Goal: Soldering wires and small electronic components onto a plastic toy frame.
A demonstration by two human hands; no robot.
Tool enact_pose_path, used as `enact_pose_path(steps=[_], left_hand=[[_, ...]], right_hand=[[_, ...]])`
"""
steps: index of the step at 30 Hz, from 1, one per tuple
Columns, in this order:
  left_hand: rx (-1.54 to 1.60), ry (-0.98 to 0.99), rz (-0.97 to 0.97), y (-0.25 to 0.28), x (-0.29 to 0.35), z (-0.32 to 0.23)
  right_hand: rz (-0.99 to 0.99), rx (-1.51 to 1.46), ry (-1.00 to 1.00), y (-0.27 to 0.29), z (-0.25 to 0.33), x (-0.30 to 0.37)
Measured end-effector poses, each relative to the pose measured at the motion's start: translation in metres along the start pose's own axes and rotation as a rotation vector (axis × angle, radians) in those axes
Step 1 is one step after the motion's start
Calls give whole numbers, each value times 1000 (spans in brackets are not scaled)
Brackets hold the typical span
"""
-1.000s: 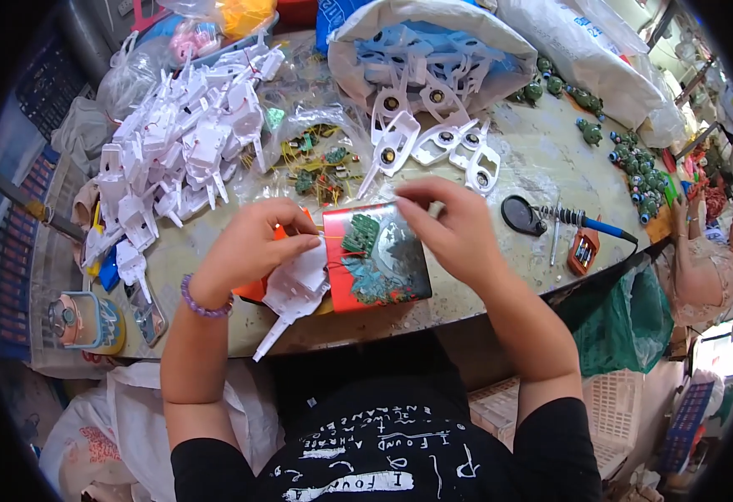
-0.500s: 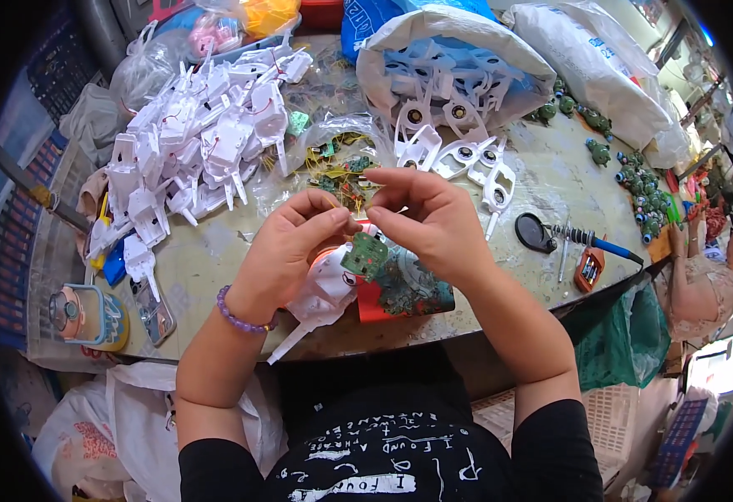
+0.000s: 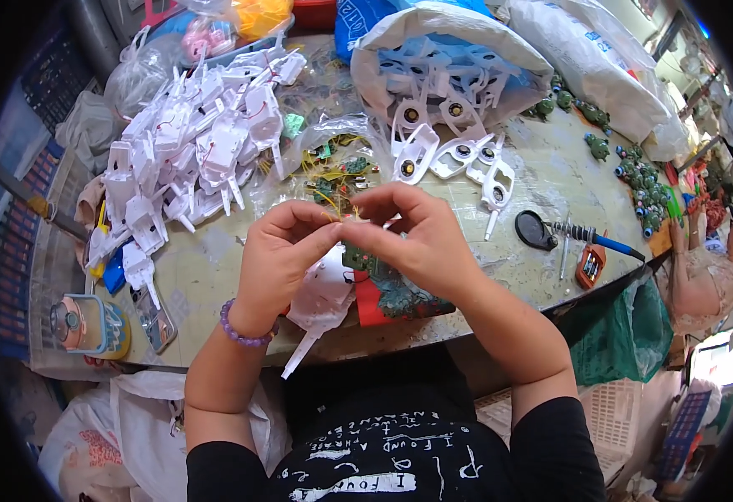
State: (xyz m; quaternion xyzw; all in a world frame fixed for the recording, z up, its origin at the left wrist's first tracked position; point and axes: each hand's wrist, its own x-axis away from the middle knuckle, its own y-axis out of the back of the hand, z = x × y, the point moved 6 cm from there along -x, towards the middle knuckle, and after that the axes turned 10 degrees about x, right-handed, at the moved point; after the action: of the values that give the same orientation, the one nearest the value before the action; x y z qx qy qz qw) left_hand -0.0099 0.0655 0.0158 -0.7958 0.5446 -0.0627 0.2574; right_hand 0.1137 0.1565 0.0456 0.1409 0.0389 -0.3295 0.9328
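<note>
My left hand and my right hand meet above the table's front edge, fingertips pinched together on a small green circuit board with thin yellow wires. A white plastic shell piece with a long stem lies under my left palm, partly hidden. Beneath my right hand sits a red and green printed box. A clear bag of green boards and yellow wires lies just beyond my fingers.
A heap of white shells with red wires covers the left of the table. A white sack of shells with speakers stands behind. A soldering iron lies right, green toy parts beyond. A blue-trimmed cup sits front left.
Both hands rose from the red box and came together. They now pinch a small board with wires higher over the table; the white shell slipped down under my left palm.
</note>
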Motion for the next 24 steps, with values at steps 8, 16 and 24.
enact_pose_path(steps=[8,16,24], left_hand=[[197,139,-63,13,-3,9],[250,363,-75,15,-15,10],[357,330,8,40,-6,8]], right_hand=[[70,197,152,1,-3,11],[74,602,739,-23,20,33],[-277,935,386,66,-28,-47]])
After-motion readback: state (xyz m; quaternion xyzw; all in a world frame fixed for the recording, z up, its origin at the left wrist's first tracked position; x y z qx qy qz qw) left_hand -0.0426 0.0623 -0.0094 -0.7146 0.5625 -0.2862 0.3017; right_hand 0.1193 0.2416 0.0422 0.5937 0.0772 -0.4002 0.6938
